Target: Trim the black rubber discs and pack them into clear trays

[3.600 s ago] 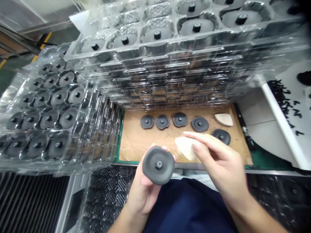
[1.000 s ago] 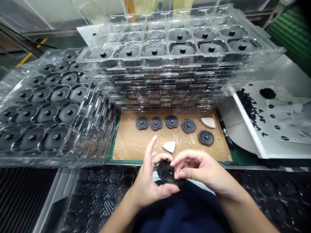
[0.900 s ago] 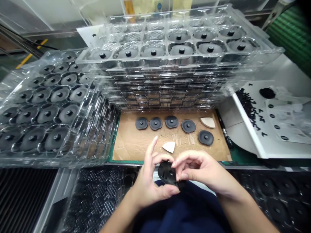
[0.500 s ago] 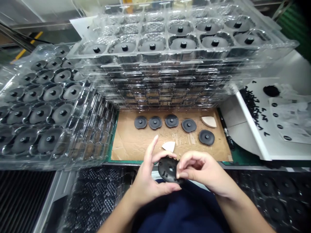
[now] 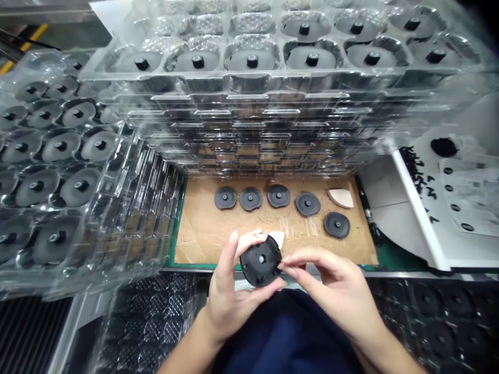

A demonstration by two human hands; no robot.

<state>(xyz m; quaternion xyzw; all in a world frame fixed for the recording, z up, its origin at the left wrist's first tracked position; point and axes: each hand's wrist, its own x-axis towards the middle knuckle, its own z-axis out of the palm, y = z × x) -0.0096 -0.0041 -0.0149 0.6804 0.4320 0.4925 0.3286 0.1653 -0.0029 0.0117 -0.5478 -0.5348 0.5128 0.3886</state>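
Left hand (image 5: 228,293) and right hand (image 5: 331,288) remained clamped on the black disc (image 5: 260,262). Over the last second it was turned, bringing its holed face squarely into view.

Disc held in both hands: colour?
Matte black disc; it shows best in the head view.

No text can be read anywhere; the faint print on the white sheet (image 5: 473,192) is too blurred.
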